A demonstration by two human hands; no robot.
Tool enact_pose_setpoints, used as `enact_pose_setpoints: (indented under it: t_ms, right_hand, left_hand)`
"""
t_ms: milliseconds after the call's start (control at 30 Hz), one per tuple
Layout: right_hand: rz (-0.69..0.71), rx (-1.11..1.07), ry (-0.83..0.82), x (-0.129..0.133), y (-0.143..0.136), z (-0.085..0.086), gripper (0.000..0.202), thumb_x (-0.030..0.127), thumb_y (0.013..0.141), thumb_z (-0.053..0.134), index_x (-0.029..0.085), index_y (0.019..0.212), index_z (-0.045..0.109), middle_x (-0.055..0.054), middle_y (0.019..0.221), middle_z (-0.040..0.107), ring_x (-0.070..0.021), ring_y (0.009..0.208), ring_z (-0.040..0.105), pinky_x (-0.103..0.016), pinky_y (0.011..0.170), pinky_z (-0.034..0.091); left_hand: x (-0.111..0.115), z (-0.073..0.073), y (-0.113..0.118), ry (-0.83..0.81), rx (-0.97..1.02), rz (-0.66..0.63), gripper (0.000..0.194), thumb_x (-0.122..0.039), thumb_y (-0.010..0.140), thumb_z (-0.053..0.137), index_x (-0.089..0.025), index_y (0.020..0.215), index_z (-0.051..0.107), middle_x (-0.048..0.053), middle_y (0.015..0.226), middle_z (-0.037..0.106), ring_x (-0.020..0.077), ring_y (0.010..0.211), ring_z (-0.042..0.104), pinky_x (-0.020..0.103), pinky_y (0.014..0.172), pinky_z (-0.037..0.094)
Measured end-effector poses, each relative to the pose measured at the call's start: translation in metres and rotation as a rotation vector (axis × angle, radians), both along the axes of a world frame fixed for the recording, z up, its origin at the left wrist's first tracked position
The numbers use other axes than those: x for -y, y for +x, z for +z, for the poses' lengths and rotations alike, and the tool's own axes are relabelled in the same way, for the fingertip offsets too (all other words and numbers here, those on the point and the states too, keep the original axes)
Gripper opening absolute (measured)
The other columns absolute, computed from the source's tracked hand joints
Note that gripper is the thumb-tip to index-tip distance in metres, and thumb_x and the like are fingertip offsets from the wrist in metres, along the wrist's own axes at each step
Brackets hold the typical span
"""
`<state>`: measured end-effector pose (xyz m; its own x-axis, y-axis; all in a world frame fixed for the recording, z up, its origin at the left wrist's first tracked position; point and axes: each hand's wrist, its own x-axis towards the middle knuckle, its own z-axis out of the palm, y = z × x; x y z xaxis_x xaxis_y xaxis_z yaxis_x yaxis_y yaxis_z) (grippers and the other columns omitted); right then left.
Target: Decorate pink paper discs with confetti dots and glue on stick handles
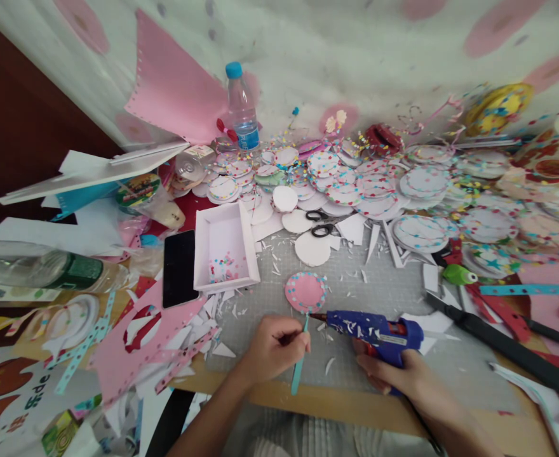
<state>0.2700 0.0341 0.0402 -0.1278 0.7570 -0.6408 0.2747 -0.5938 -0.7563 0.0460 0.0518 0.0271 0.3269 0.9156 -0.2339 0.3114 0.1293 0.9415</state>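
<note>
A round pink paper disc [305, 292] edged with small blue and pink bits lies on the grey cutting mat. My left hand [279, 346] is closed on slim teal tweezers [298, 371], whose narrow end points at the disc's near rim. In my right hand [398, 374] is a blue hot glue gun [370, 329], gripped by its handle. The gun's nozzle meets the spot between the disc's rim and the tweezers' tip; whether it touches the disc I cannot tell. Small white scraps cling to the gun's body.
Behind the disc stands a white open box [226, 247] with small confetti inside. Black scissors [324, 225] lie among white discs, before piles of decorated discs [330, 171]. A phone [180, 270] rests at left, a water bottle [242, 111] at back, a black-handled blade [493, 339] at right.
</note>
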Motion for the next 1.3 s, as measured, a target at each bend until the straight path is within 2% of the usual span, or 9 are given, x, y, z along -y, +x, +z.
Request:
enact_pose_setpoints:
  t_ms: [367,633,800,867,967,1067,1167,1300]
  right_hand:
    - [0.008,-0.012,-0.001,0.004,0.005,-0.014,0.039,0.058,0.066,0.061,0.02,0.062,0.051,0.003,0.048,0.042,-0.0117,0.048,0.035,-0.027,0.051,0.029]
    - [0.016,0.008,0.018,0.004,0.005,-0.014,0.034,0.053,0.066,0.061,0.021,0.063,0.052,0.004,0.048,0.042,-0.0121,0.049,0.037,-0.026,0.051,0.03]
    - [-0.036,0.089,0.038,0.011,0.006,-0.01,0.034,0.053,0.067,0.062,0.021,0.064,0.053,0.003,0.049,0.045,-0.0128,0.049,0.041,-0.026,0.049,0.033]
    - [-0.065,0.136,0.11,0.013,0.012,-0.006,0.034,0.055,0.071,0.06,0.021,0.066,0.056,0.002,0.05,0.047,-0.0139,0.05,0.044,-0.026,0.05,0.037]
    - [-0.074,0.256,0.3,0.009,0.03,-0.002,0.032,0.053,0.077,0.055,0.022,0.076,0.06,0.0,0.055,0.053,-0.0162,0.052,0.05,-0.028,0.052,0.041]
    - [-0.037,0.497,0.499,-0.003,0.049,-0.002,0.033,0.05,0.077,0.056,0.021,0.094,0.059,-0.004,0.07,0.063,-0.0201,0.06,0.057,-0.03,0.057,0.044]
    - [0.036,0.735,0.627,-0.02,0.059,-0.007,0.041,0.048,0.076,0.057,0.021,0.107,0.05,-0.008,0.087,0.066,-0.0233,0.067,0.062,-0.033,0.061,0.046]
    - [0.161,0.881,0.839,-0.039,0.062,-0.021,0.038,0.047,0.079,0.055,0.018,0.103,0.051,-0.01,0.083,0.064,-0.0268,0.073,0.061,-0.037,0.067,0.046]
  left_hand:
    - [-0.001,0.003,0.001,-0.01,-0.009,0.014,0.028,-0.02,0.075,0.049,-0.014,0.049,0.055,-0.005,0.045,0.034,0.0065,0.046,0.032,0.019,0.045,0.024]
    - [-0.001,0.0,0.0,-0.011,0.0,0.015,0.028,-0.021,0.075,0.048,-0.014,0.049,0.055,-0.005,0.045,0.033,0.0069,0.047,0.033,0.019,0.046,0.023]
    - [-0.001,0.002,0.0,-0.014,0.014,0.024,0.028,-0.021,0.075,0.048,-0.014,0.049,0.055,-0.005,0.045,0.034,0.0071,0.047,0.034,0.02,0.046,0.024]
    - [-0.001,0.003,0.0,-0.027,0.029,0.031,0.028,-0.021,0.076,0.048,-0.014,0.05,0.056,-0.005,0.044,0.036,0.0071,0.046,0.035,0.02,0.047,0.024]
    - [-0.002,0.004,0.0,-0.053,0.059,0.046,0.028,-0.022,0.076,0.047,-0.015,0.051,0.056,-0.006,0.042,0.035,0.0068,0.044,0.033,0.02,0.045,0.023]
    - [-0.002,0.004,0.0,-0.066,0.087,0.065,0.028,-0.023,0.076,0.048,-0.015,0.05,0.056,-0.006,0.041,0.034,0.0063,0.042,0.032,0.02,0.044,0.023]
    - [0.001,0.004,0.0,-0.066,0.117,0.092,0.028,-0.025,0.076,0.048,-0.014,0.052,0.058,-0.006,0.041,0.035,0.0059,0.04,0.033,0.019,0.044,0.024]
    - [0.006,0.007,0.003,-0.139,0.168,0.163,0.028,-0.028,0.077,0.048,-0.014,0.057,0.061,-0.007,0.04,0.036,0.0056,0.037,0.033,0.019,0.041,0.023]
